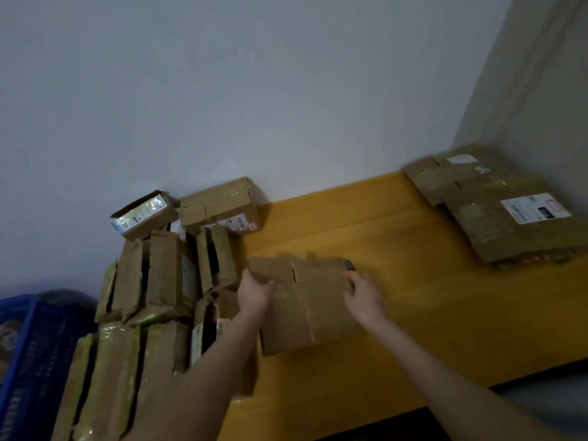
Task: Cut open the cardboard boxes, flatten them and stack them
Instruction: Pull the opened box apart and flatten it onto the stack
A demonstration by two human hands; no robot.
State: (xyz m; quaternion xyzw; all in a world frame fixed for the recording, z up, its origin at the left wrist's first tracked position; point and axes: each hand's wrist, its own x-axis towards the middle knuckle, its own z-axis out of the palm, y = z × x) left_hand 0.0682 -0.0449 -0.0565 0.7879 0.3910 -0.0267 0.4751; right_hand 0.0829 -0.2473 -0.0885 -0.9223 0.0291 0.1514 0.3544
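A flattened brown cardboard box (pixel 305 307) lies in the middle of the yellow wooden table (pixel 413 281). My left hand (pixel 254 292) grips its left edge, thumb on top. My right hand (pixel 362 294) is at its right edge and blurred; a dark object (pixel 350 267), perhaps a cutter, shows just past its fingers. Whether the right hand holds it I cannot tell. A stack of flattened boxes (pixel 496 205) with white labels lies at the table's far right corner. Several uncut taped boxes (pixel 165 275) are heaped on the table's left side.
A blue plastic crate (pixel 28 351) stands at the far left beside the heap. A white wall runs behind the table and another closes the right corner. The table's front edge runs along the lower right.
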